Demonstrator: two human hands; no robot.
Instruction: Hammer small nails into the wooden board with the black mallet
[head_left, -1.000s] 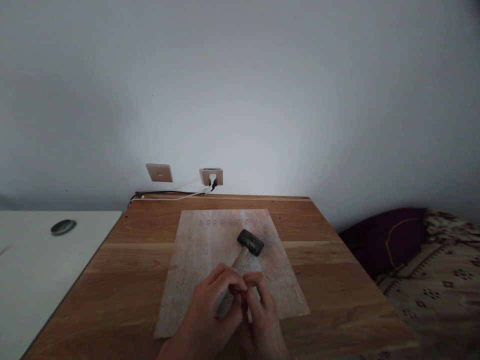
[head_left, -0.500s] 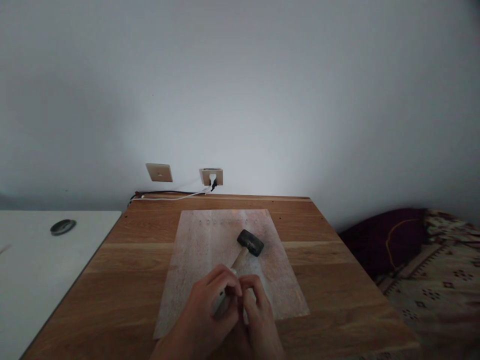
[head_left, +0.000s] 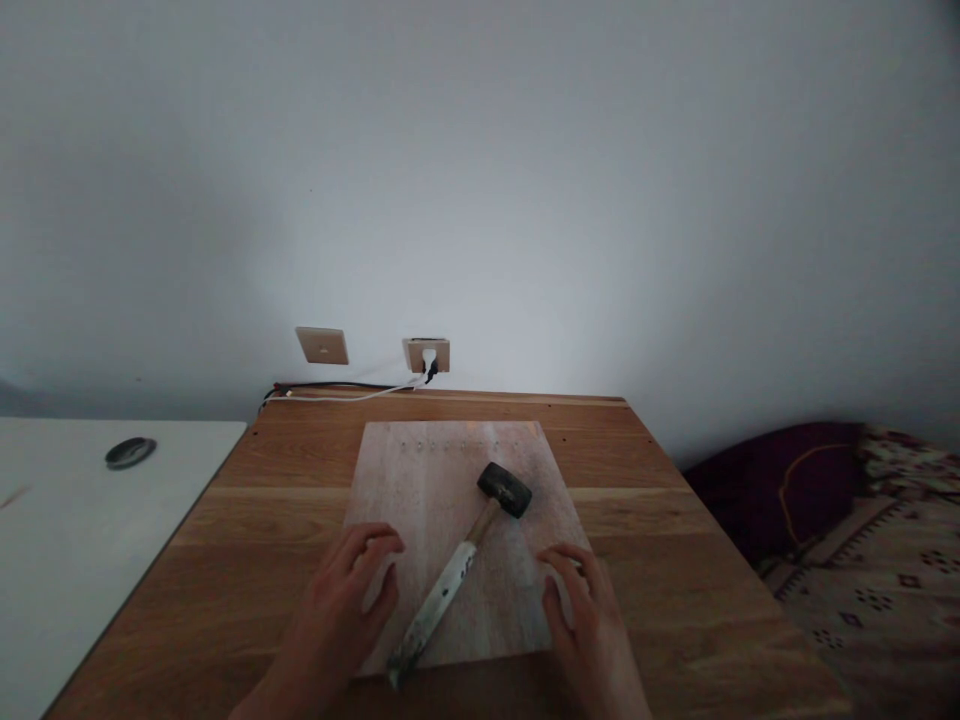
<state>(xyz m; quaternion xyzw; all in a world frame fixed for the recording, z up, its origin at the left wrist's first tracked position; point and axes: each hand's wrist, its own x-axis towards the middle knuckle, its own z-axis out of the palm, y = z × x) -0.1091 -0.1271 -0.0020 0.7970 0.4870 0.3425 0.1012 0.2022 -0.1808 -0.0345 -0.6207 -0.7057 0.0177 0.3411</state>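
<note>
A pale wooden board (head_left: 442,470) lies flat on the brown wooden table (head_left: 652,560). A black-headed mallet (head_left: 504,489) with a worn light handle rests diagonally on the board, untouched. My left hand (head_left: 349,590) rests on the board's left near part, fingers curled loosely and apart, holding nothing. My right hand (head_left: 581,605) lies on the board's right near corner, fingers spread, also holding nothing. The mallet handle lies between the two hands.
A white table (head_left: 67,540) with a small dark round object (head_left: 130,452) adjoins on the left. Wall sockets (head_left: 427,354) with cables sit behind the table. A dark cushion (head_left: 780,480) and patterned fabric (head_left: 877,590) lie to the right.
Both hands were pinched together over the mallet handle; they have parted to the board's left and right sides, leaving the handle uncovered. The board appears shifted slightly.
</note>
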